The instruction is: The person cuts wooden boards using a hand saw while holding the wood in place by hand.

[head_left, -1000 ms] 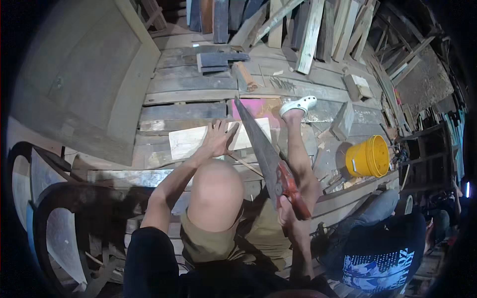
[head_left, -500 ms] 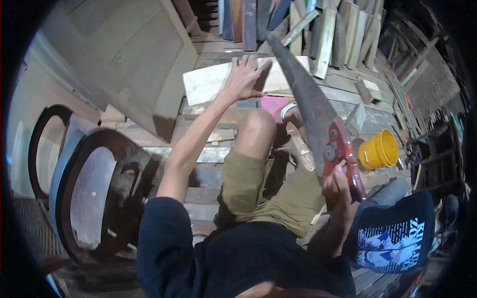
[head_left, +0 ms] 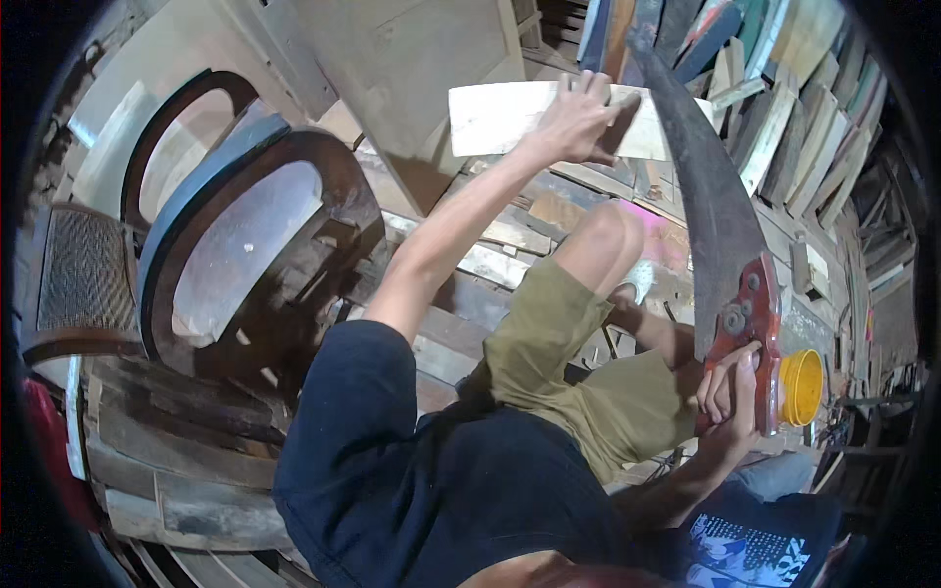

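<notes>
My left hand [head_left: 578, 122] reaches far out and presses on a pale wooden board [head_left: 500, 118], fingers spread over its top. My right hand [head_left: 730, 392] grips the red handle [head_left: 750, 318] of a hand saw. Its long dark blade [head_left: 706, 196] runs up from the handle, and the tip reaches the board's right part beside my left hand. My bent knee [head_left: 608, 235] in olive shorts sits between the two arms. A white shoe [head_left: 639, 279] shows below the knee.
Two dark oval-backed chair frames [head_left: 245, 235] lean at the left. A big plywood panel [head_left: 431, 59] stands behind the board. Stacked planks [head_left: 774, 88] fill the upper right. A yellow bucket [head_left: 804, 387] sits by the saw handle. Rough pallet boards [head_left: 510, 255] lie underneath.
The view has tilted and swung left, so the board and saw now sit higher in the picture. The saw has risen more upright with its tip at the board. My left hand stays on the board.
</notes>
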Demonstrator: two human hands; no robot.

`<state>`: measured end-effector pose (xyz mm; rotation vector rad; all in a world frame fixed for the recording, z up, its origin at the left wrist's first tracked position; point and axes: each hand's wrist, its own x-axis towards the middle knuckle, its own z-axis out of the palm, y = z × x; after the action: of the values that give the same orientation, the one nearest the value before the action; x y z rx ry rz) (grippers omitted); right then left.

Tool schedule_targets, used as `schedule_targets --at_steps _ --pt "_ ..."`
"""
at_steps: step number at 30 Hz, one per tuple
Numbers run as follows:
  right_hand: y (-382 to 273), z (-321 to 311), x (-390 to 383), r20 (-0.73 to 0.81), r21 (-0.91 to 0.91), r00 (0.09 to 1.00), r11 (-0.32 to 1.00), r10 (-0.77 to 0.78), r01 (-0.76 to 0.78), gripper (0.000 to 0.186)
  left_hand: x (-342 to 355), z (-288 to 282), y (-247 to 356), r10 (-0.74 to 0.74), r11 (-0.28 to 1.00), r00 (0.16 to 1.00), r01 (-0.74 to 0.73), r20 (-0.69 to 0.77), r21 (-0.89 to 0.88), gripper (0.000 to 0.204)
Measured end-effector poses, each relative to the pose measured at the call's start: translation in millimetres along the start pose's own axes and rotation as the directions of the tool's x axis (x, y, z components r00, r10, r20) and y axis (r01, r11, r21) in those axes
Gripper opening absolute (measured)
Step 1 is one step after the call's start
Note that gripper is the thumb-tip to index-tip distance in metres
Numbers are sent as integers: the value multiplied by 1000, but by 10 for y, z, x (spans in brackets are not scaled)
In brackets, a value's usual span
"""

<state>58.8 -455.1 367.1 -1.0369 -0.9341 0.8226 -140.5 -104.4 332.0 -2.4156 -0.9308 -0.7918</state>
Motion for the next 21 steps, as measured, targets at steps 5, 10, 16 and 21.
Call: schedule_targets --at_steps 5,10,16,21 --pt "-90 -148 588 -5 -92 992 988 127 -127 22 63 174 -144 -138 990 989 139 45 -24 106" --pt "15 -593 1467 -51 -406 997 912 49 -66 15 332 833 -113 -242 963 966 250 86 -97 103" --pt "425 -1004 2982 221 -183 935 954 276 -238 22 541 1870 -431 -292 952 949 301 117 -59 98" --pt "858 -1301 3603 50 -345 951 899 306 -271 27 650 2595 -531 -281 948 934 306 221 -90 104"
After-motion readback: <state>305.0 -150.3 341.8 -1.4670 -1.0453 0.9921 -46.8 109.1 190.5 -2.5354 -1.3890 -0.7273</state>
